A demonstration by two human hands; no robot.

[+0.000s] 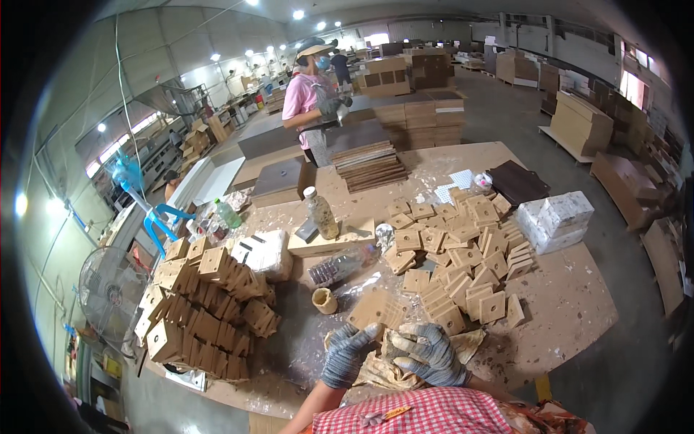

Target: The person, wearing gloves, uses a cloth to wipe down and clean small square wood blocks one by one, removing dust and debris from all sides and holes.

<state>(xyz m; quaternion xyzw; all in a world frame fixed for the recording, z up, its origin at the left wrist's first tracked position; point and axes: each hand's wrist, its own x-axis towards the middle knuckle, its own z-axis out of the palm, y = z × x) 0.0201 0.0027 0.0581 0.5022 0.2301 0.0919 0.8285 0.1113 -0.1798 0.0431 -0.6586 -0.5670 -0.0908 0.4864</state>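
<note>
Square wooden blocks (493,307), each with a hole near the middle where the face shows, lie in a loose heap right of centre in the frame, on the paint-flecked tabletop (553,307). Second lot: a tall stack of blocks (166,341) at the left of the frame, set in leaning tiers. A short blurred row of blocks (376,309) sits at lower centre, just above the hands. Both hands wear grey knit gloves. Left hand (343,359): fingers bent, thumb toward the other hand; cannot tell whether anything is pinched. Right hand (432,358): fingers curled narrowly, apparently about a small piece, mostly hidden; grip not confirmed. Crumpled tan cloth (383,375) lies below and between them. Tan cup (324,304) stands upright left of the row; a clear bottle (340,266) lies on its side above it. Notes on method (judgement): work one piece at a time, low over the cloth; hold by the edges so that face and hole stay visible; turn with the fingertips, since knit gloves probably dull the feel; leave a gap between finished and unfinished pieces. Risk, likely: a sleeve or knuckle knocking the cup, or toppling the row.
</note>
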